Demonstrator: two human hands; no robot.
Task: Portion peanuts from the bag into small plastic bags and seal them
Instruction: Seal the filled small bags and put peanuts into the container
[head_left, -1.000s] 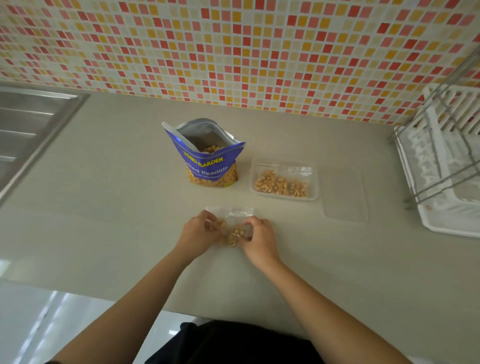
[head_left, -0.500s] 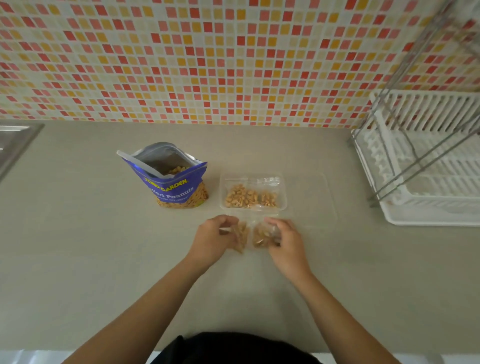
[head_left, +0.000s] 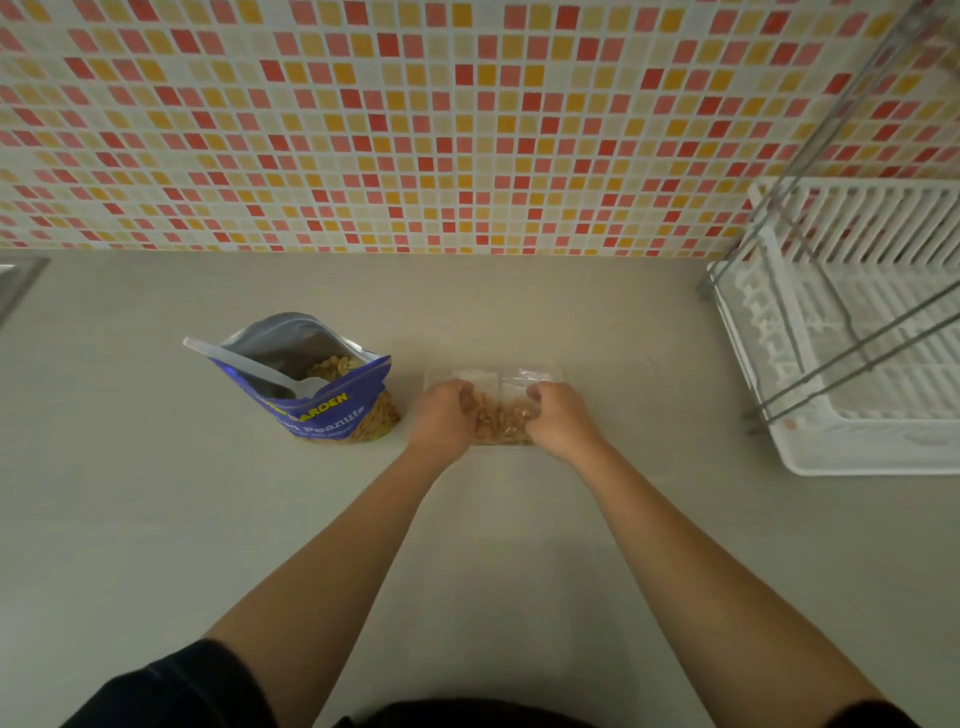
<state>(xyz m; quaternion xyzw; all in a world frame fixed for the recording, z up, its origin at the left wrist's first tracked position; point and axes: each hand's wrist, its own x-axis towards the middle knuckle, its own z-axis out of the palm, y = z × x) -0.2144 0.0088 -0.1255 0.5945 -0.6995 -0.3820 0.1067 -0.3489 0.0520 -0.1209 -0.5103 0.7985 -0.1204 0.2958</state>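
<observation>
"Nearest the body, over the table (head_left: 156, 519), what are the hands doing?"

"The left hand (head_left: 441, 415) and right hand (head_left: 563, 423) each pinch one side of a small plastic bag (head_left: 501, 421) of peanuts, probably to keep its mouth level for sealing."

"And beyond them?"

"A clear tray (head_left: 540, 375) lies just behind the fingers. I cannot tell whether the bag rests in it. To the left, the peanut bag (head_left: 332, 410) stands open with a white spoon (head_left: 249, 364) propped inside, handy for another scoop."

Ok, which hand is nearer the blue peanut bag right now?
Left. The left hand grips the small plastic bag just beside the peanut bag; the right hand grips the small bag's far end, further off.
</observation>
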